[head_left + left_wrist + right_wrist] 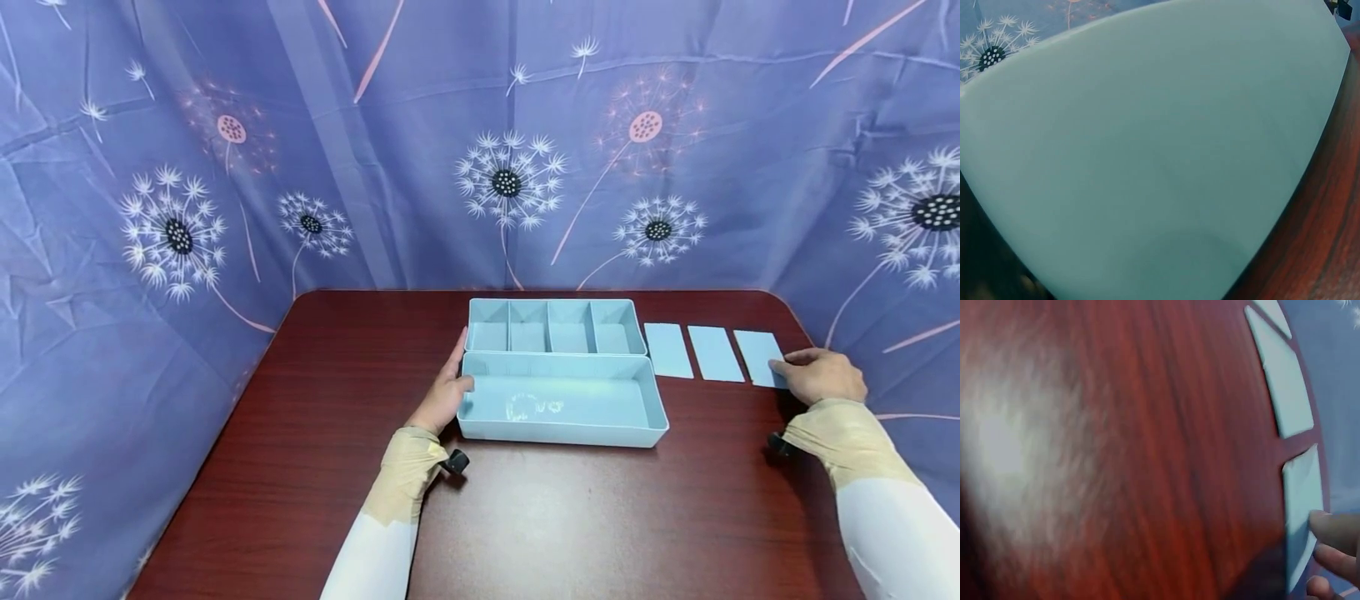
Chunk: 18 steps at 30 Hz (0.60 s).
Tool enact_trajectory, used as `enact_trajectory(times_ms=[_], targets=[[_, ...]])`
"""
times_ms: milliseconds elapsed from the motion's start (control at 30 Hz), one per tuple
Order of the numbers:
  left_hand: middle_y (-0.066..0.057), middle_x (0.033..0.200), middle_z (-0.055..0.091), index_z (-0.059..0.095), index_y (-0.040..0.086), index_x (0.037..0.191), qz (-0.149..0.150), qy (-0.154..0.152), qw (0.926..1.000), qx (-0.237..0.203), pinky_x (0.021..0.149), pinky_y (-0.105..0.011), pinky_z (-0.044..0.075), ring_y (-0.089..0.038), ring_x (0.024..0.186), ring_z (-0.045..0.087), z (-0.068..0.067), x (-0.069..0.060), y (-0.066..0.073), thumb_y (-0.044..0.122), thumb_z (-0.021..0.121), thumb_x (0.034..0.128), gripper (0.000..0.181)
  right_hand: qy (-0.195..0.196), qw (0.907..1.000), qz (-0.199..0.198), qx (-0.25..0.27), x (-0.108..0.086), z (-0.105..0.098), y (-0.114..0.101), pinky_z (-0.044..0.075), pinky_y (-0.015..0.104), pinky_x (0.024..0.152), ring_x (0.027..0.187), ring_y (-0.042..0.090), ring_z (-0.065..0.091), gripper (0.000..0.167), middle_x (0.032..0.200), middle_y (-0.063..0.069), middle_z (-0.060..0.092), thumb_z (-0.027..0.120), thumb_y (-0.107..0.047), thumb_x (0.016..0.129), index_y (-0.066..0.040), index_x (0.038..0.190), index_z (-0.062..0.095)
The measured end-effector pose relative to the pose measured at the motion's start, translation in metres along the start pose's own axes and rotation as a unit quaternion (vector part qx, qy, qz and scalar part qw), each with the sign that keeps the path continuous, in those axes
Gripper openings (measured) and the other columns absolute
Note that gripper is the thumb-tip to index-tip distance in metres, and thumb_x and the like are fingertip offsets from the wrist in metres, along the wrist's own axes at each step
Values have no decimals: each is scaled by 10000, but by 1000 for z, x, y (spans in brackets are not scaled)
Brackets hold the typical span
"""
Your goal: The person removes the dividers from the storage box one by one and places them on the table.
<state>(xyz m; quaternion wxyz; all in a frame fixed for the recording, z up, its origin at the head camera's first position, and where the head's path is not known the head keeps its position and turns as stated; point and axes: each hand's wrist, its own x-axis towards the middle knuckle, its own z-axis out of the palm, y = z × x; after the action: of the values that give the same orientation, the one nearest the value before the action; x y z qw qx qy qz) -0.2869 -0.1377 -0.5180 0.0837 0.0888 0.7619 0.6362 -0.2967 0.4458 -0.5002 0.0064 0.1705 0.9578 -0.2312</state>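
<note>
My left hand (442, 393) grips the left end of a long light-blue storage box (555, 433), its thumb over the rim and a finger stretched back along the side. Directly behind stands a light-blue divided box (556, 326) with several compartments. A pale blue-green wall (1160, 144) fills the left wrist view and hides the left fingers there. On the right, my right hand (823, 377) pinches the right edge of the outermost light-blue divider panel (757, 354), thumb on its face. The panel lies on the table, also visible in the right wrist view.
Two more light-blue panels, a middle one (716, 353) and a left one (668, 350), lie in a row beside the boxes. Everything stands on a dark red wooden table (322, 417). A blue dandelion-print curtain (420, 150) hangs behind the table and along its sides.
</note>
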Motion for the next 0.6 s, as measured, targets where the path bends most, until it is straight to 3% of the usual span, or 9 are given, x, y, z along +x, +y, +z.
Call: enact_trajectory(times_ms=[167,367,600], targets=[[79,1757,-6,52,444,1653,-39,-14,10000,-7,1228,-461,147,-165,1598,-3,0,0,-1,-48,427,860,1006,89,9996,-213,-172,-3,0,-18,427,661,851,1117,635,491,609,1302,384,564,688,-422,911,28,1314,608],[50,1759,-9,47,410,1662,56,-14,10000,-11,1232,-484,137,-197,1600,-3,0,0,-1,-54,422,863,997,213,9983,-534,-92,-14,5,-60,443,659,828,1094,629,535,513,1258,390,590,672,-326,902,1,1294,617],[54,1757,-8,52,413,1662,59,9,10000,-47,1263,-509,98,-207,1605,-22,1,1,-2,-58,423,856,1005,349,9912,-1249,276,-39,13,-127,440,462,661,804,366,635,446,939,209,691,685,-316,934,10,1235,648]])
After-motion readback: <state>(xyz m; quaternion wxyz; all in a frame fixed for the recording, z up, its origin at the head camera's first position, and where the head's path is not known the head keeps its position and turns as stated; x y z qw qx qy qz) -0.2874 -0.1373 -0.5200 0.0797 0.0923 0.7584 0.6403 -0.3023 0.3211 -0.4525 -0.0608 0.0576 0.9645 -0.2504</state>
